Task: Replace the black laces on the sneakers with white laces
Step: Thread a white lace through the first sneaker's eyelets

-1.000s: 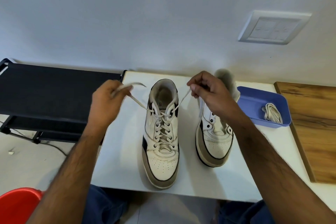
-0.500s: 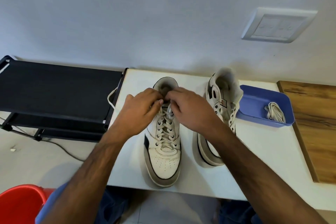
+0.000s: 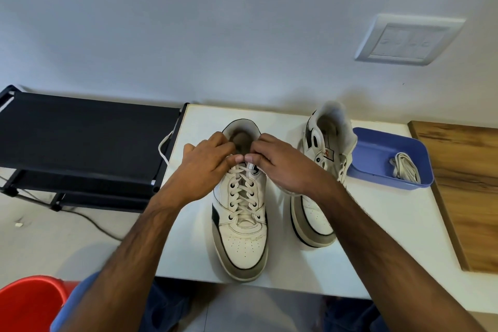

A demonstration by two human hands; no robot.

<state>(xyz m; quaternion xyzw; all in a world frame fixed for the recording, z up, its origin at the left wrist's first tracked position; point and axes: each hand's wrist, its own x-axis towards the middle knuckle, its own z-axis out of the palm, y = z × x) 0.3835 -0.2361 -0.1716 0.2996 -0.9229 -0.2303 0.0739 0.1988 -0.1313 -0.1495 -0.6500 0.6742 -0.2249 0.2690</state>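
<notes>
Two white sneakers stand on the white table [image 3: 377, 237]. The left sneaker [image 3: 244, 240] is threaded with a white lace [image 3: 241, 191] up to its top eyelets. My left hand [image 3: 206, 164] and my right hand [image 3: 280, 163] meet over its tongue, fingertips pinching the lace ends there. A loop of that lace [image 3: 163, 149] hangs off the table's left edge. The right sneaker [image 3: 323, 170] has bare eyelets and stands behind my right wrist. A bundled white lace [image 3: 404, 170] lies in the blue tray [image 3: 377, 148].
A black rack [image 3: 80, 143] stands left of the table, a cable on the floor under it. A wooden board [image 3: 466, 186] lies at the right. A red bucket [image 3: 29, 304] sits at the lower left. A wall switch plate [image 3: 408, 39] is above.
A second ago my hands held the lace ends pulled out wide to both sides. They have come together at the top of the left sneaker's tongue. My right hand uncovered the right sneaker.
</notes>
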